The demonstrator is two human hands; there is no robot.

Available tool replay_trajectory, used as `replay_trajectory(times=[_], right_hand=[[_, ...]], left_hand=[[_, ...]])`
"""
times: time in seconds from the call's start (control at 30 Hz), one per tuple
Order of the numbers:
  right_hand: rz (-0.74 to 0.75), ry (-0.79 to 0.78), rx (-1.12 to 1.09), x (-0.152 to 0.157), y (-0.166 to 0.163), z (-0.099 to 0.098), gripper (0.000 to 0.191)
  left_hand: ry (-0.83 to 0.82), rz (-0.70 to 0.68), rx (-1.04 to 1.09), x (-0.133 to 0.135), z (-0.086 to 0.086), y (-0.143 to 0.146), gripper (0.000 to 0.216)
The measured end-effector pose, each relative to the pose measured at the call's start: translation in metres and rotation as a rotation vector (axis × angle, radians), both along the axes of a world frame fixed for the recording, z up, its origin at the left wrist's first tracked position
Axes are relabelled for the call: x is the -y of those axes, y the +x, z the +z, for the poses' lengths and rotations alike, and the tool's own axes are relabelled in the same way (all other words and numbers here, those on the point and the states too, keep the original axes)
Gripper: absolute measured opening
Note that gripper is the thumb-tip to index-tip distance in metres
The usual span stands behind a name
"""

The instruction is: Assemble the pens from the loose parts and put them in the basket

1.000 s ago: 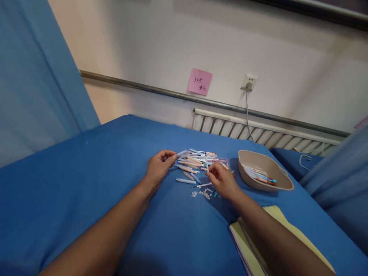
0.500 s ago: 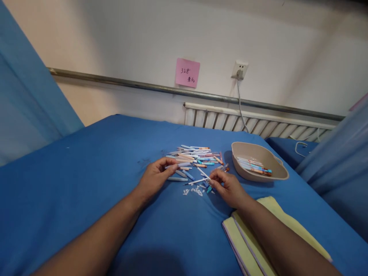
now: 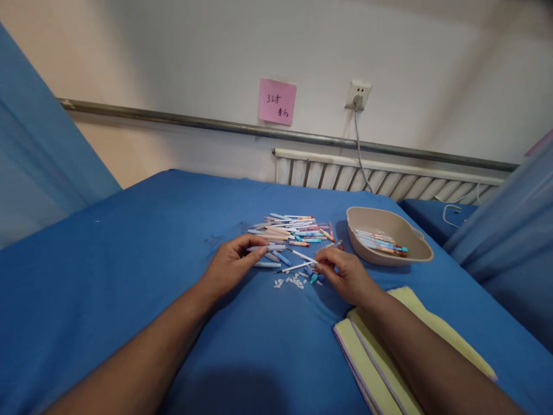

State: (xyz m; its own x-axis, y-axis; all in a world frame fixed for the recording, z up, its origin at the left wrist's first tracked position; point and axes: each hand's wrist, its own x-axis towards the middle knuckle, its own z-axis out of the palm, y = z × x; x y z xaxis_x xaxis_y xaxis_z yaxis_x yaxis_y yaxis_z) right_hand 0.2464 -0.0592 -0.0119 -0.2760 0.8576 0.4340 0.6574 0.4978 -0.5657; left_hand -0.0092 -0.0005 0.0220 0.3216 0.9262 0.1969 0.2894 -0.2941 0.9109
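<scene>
At the centre of the frame, the left hand [image 3: 233,262] grips a pale pen barrel [image 3: 276,247] between thumb and fingers, and the right hand [image 3: 343,275] pinches a thin white refill [image 3: 302,256] by its end. Both look light and stiff; the smooth barrel may slip, the refill may bend, so a gentle fingertip hold seems best. A second refill [image 3: 296,267], white bits [image 3: 296,281] and the pen pile [image 3: 276,232] crowd close; a tan basin [image 3: 417,253] is at right, a yellow cloth [image 3: 367,363] at lower right.
</scene>
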Motion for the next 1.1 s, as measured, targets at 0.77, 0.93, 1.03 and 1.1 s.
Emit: replay_trajectory(times=[0.77, 0.93, 1.03, 1.1], right_hand=[[0.186, -0.288, -0.445, 0.011, -0.034, -0.004, 0.042], [0.326, -0.463, -0.860, 0.003, -0.028, -0.006, 0.066], [0.282, -0.476, -0.988, -0.003, -0.020, -0.005, 0.067], [0.169, -0.432, -0.998, -0.007, -0.012, -0.005, 0.058]], left_hand=[[-0.268, -0.434, -0.087, 0.018, -0.031, 0.025, 0.021], [-0.305, -0.461, -0.028, 0.017, -0.031, 0.025, 0.021], [-0.385, -0.423, 0.047, 0.014, -0.031, 0.025, 0.025], [-0.436, -0.387, 0.104, 0.010, -0.032, 0.024, 0.028]])
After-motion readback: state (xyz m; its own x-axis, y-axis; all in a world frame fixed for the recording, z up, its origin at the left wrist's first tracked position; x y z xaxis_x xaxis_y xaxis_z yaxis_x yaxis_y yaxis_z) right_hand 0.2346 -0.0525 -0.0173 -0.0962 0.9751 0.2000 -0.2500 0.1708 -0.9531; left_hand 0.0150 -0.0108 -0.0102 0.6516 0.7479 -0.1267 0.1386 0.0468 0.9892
